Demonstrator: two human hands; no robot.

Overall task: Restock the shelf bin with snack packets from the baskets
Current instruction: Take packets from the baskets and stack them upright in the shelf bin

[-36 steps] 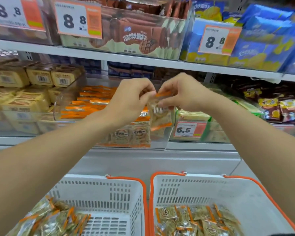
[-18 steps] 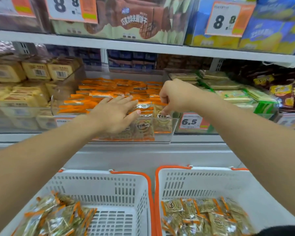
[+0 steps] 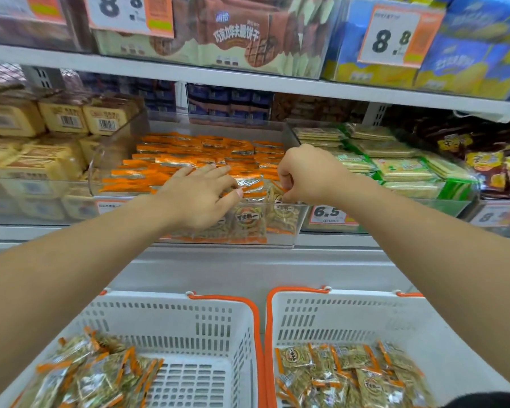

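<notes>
A clear shelf bin (image 3: pixel 280 240) on the middle shelf holds several rows of orange-edged snack packets (image 3: pixel 189 154). My left hand (image 3: pixel 200 198) lies flat with fingers spread on the front packets. My right hand (image 3: pixel 306 175) is curled over the bin's front right corner, its fingertips pinching the top edge of a snack packet (image 3: pixel 274 192) standing among the front row. Below, two white baskets with orange rims, the left basket (image 3: pixel 171 325) and the right basket (image 3: pixel 354 319), each hold several loose packets of the same snack.
An upper shelf (image 3: pixel 248 81) overhangs the bin, with boxes and 8.8 price tags above. Yellow packs (image 3: pixel 33 160) fill the bin to the left, green packs (image 3: pixel 401 169) the bin to the right. A 6.5 price tag (image 3: pixel 324 214) hangs beside the bin.
Both hands came down from holding a packet in the air into the bin. The left hand let go and flattened on the front packets; the right still pinches the packet there.
</notes>
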